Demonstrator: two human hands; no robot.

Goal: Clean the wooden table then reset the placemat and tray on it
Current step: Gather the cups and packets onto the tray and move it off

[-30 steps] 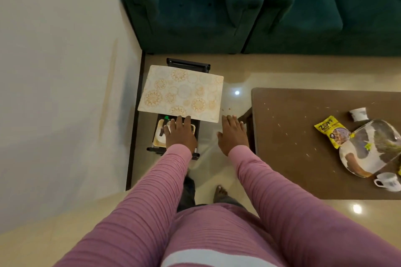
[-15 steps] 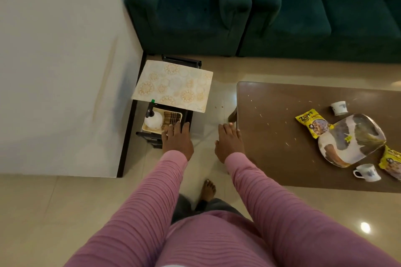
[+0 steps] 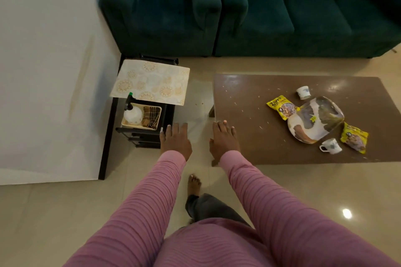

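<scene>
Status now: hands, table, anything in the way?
Left hand and right hand open, empty. Table crumbed, not wiped. Tray, cups, snack packs in the way. Placemat on rack.

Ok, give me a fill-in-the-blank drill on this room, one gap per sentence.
Beside the tray on the table stand ____ cups.
The packets are ____ in colour.
The bottle below the placemat has a ____ cap.
The left hand and right hand hold ____.
Missing words: two; yellow; green; nothing.
</scene>
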